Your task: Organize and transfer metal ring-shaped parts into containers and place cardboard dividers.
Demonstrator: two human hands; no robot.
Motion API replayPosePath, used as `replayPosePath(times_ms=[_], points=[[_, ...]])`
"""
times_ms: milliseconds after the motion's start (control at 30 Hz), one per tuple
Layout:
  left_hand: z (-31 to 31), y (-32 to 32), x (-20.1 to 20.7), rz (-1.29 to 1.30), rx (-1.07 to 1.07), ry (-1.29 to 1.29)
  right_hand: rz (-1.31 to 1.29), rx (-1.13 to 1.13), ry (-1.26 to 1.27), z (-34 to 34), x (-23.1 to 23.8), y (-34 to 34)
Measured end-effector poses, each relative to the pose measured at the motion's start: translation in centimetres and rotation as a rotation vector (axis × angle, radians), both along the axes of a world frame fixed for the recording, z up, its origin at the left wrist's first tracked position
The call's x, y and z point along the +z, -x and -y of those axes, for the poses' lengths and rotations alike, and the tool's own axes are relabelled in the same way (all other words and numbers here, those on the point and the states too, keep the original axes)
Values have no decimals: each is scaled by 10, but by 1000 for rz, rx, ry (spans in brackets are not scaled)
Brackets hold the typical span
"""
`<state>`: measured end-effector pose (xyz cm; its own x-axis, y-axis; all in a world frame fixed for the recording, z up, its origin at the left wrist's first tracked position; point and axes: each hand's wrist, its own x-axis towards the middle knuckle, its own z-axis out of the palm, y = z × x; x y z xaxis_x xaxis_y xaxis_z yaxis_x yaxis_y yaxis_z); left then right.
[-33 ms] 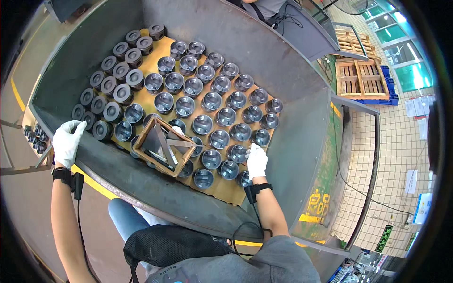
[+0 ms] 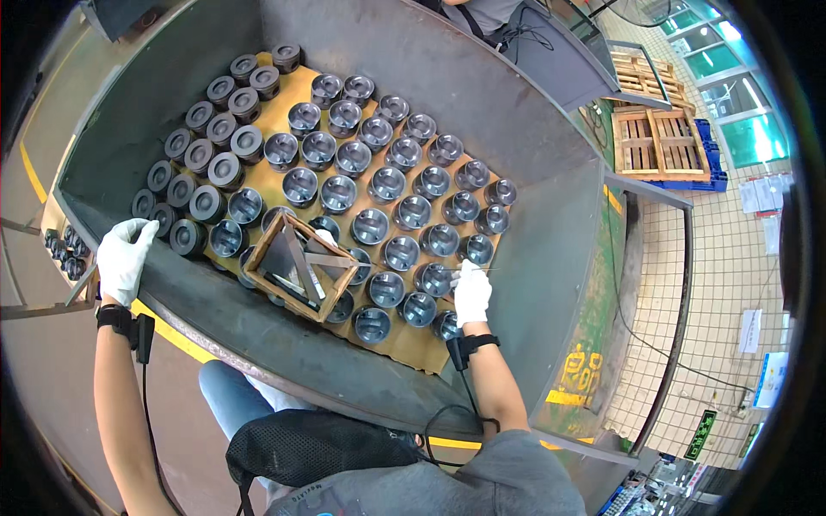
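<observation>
My left hand (image 2: 126,261), in a white glove, is hooked over the near left rim (image 2: 172,322) of a large grey metal bin. My right hand (image 2: 471,292), also gloved, is inside the bin at the right, fingers pinched around a thin wire-like piece (image 2: 490,269) too fine to identify. Shiny metal pistons (image 2: 432,279) stand upright in rows just left of it, their hollow sides up. At the left, darker pistons (image 2: 206,204) show flat, ringed tops. A small wooden box (image 2: 297,307) with flat metal bars and a pen-like item sits over several near pistons.
Brown cardboard (image 2: 404,346) lines the bin floor under the pistons. The bin's right wall (image 2: 551,284) slopes up beside my right hand. Cables hang from both my wrist straps. Beyond the bin are wooden pallets (image 2: 658,142), a metal rail (image 2: 686,284) and another person (image 2: 486,13).
My right hand has shifted very slightly, and the thin piece at its fingertips sits at a slightly different angle. My left hand stays on the rim.
</observation>
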<state>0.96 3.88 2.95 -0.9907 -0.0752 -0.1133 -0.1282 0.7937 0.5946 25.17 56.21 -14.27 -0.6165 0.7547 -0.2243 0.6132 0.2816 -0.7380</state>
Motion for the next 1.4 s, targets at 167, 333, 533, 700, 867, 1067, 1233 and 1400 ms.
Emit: replayPosePath(times_ms=[167,333,533,700,867,1067,1233,1400], points=[[16,-3,-8,-13,24,-27,-85,-9,62,-2,8,2],[11,2,-12,-56,-22,8,-137,-14,192,-9,-8,4],[17,2,-14,-52,-23,40,11,53,-142,-3,20,-19],[12,1,-11,-35,-12,17,7,32,-103,8,17,-36],[16,-2,-9,-59,0,35,-218,-52,157,2,-2,-17],[-5,5,-5,-101,-47,55,15,186,-255,-37,-65,-20],[10,-1,-4,-75,-54,99,167,254,-188,1,-18,4],[7,-3,0,-45,-48,106,168,342,-367,11,3,5]])
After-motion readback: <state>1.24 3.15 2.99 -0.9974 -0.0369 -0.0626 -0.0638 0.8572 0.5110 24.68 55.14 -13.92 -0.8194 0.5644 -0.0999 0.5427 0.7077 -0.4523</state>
